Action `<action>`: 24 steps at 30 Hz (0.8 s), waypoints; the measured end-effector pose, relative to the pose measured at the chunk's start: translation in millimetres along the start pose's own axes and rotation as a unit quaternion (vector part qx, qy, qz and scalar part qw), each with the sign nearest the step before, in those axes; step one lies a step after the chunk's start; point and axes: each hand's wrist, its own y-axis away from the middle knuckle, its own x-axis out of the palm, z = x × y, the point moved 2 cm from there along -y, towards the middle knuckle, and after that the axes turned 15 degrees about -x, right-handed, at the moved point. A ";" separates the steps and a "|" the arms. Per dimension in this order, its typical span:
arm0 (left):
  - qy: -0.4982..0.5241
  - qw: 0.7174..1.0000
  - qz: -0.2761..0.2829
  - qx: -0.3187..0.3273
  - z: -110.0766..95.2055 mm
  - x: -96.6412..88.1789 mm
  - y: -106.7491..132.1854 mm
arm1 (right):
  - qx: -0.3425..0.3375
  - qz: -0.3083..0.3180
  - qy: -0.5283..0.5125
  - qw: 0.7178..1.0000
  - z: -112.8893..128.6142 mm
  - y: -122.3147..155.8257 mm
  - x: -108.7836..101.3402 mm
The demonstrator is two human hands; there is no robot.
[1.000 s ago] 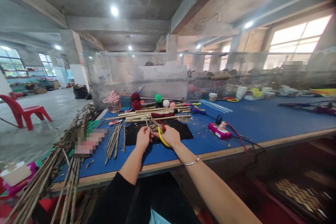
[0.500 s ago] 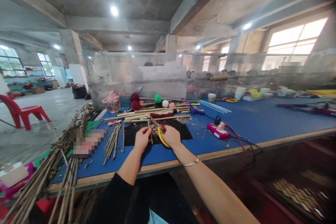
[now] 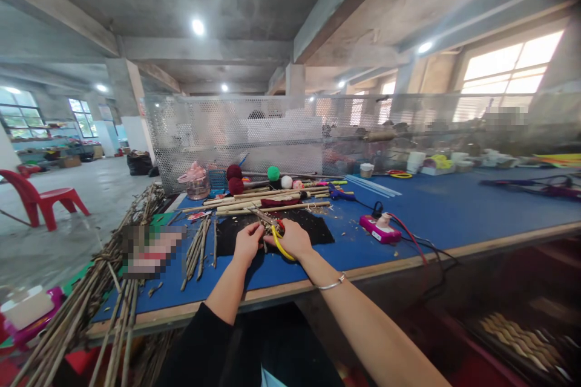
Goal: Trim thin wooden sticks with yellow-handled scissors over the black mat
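My right hand is closed around the handles of a pair of scissors with yellow and red grips. The metal blades point up and to the left, above a black cloth. Close beside it, my left hand pinches a thin twig, mostly hidden by the fingers. Small wood chips lie on the cloth under both hands. To the left, a bunch of cut twigs rests on the blue table.
Peeled sticks lie behind the cloth, near yarn balls. Long branches overhang the table's left side. At right, a pink power strip trails cables. A perforated metal screen stands behind, and a red chair is at far left.
The twig has shifted, so less of it shows between my hands. My right hand still grips the scissors. The whole view has tilted slightly.
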 end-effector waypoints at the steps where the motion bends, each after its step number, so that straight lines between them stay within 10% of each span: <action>1: -0.002 1.000 -0.001 -0.001 -0.1 -0.1 0.1 | -0.008 -0.005 -0.003 1.000 0.1 -0.1 0.0; 24: -0.038 0.997 0.023 0.058 -1.8 1.5 2.9 | -0.052 0.007 -0.046 0.998 2.0 -0.2 0.4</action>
